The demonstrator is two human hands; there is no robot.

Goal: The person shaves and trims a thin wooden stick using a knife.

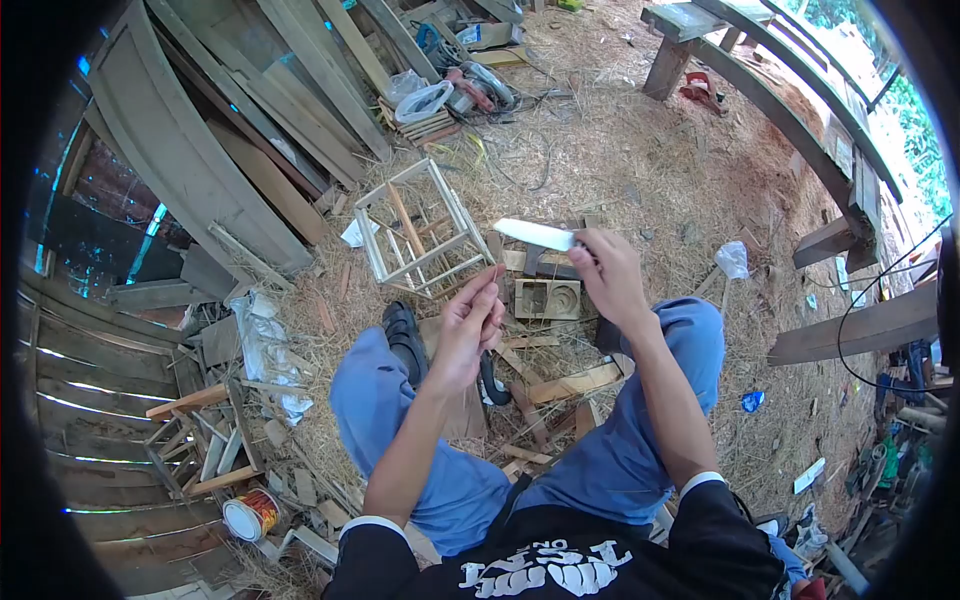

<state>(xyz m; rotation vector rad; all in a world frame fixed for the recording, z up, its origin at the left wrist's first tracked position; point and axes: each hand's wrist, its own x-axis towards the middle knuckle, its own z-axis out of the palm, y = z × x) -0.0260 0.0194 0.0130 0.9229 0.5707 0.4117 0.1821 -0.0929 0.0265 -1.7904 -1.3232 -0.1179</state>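
My right hand (613, 280) is closed around the handle of a knife (535, 235). Its broad, bright blade points left, and the fingers cover most of the handle. My left hand (470, 328) is closed in a pinch on a small thin piece of wood (497, 271), whose tip shows above the fingertips. The blade and the piece of wood are apart. Just beyond my left hand, a small frame of wooden sticks (378, 245) rests on the ground. Below the knife lies a wooden block with a square and a round hollow (548, 299).
Planks and panels (170, 130) lean at the left. Power tools (475, 90) lie at the back beside a plastic bag (425, 103). Long curved beams (780, 110) stand at the right. Wood offcuts (575, 384) lie between my legs, and a paint can (250, 515) sits lower left.
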